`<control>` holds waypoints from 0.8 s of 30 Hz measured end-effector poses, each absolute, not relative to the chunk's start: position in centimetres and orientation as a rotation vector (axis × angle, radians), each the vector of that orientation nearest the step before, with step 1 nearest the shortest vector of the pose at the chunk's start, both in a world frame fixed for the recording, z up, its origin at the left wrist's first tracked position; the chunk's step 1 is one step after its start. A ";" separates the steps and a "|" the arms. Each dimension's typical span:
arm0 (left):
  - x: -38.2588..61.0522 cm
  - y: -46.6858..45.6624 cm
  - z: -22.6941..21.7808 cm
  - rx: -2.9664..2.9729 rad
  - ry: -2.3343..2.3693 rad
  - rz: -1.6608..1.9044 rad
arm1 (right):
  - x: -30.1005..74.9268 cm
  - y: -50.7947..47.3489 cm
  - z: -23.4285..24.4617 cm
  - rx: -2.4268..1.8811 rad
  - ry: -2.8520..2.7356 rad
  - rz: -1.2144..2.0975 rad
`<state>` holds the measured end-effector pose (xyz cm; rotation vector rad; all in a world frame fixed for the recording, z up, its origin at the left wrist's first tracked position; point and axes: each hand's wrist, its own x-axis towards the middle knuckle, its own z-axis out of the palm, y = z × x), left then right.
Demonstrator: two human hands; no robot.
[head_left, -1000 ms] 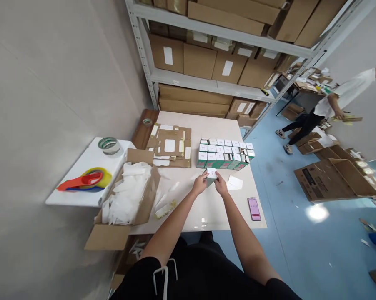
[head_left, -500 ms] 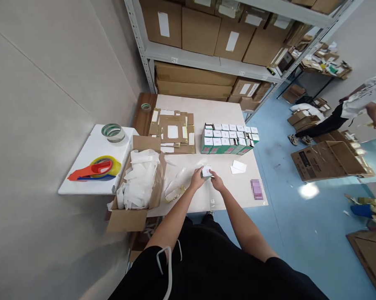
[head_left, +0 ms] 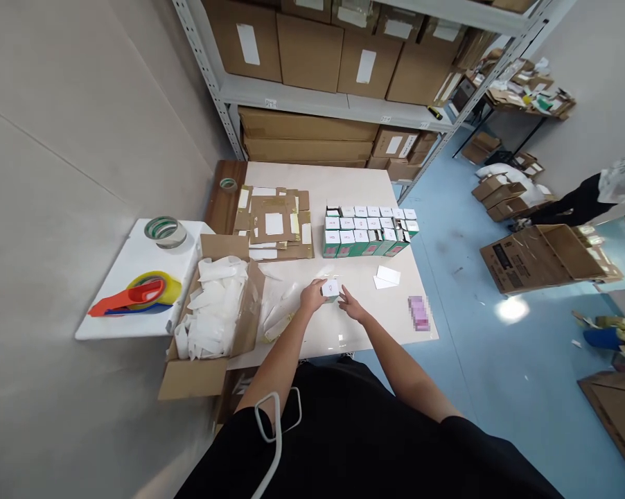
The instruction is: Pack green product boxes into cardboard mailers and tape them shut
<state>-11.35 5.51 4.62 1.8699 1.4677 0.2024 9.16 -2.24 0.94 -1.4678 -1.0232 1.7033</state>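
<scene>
Head view: two bare forearms (head_left: 403,367) reach forward and draw toward each other over the near half of the pale table (head_left: 395,322). The left hand (head_left: 312,296) comes in with its fingers bent around one side of a small white-and-green box (head_left: 330,288), its grip closed to the box's width. The right hand (head_left: 352,305) lies opposite, fingers loosely parted and pointing at the box, closed around nothing (whether a fingertip brushes the side, I cannot tell). So the box sits between the two hands, at the left hand's fingers, its white marked face up; whether it rests on the table or is lifted a little is unclear.

An open carton (head_left: 195,378) of crumpled white sheets (head_left: 219,305) stands at the table's left edge; two white cards (head_left: 387,276) lie to the right. Beyond the hands, close-set rows of similar boxes (head_left: 361,238) stand beside flattened cardboard (head_left: 274,223). Farther back, metal shelving (head_left: 312,95) holds brown cartons (head_left: 307,48), and another person (head_left: 617,181) shows at the right edge, partly cut off.
</scene>
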 end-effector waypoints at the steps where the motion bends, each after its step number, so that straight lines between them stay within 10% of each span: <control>1: -11.4 5.5 4.7 1.856 1.474 0.203 | 9.3 -2.0 0.9 -1.461 -1.024 1.709; 24: -10.1 2.7 8.6 1.921 1.753 -0.114 | 8.5 1.2 -0.8 -1.418 -1.144 1.742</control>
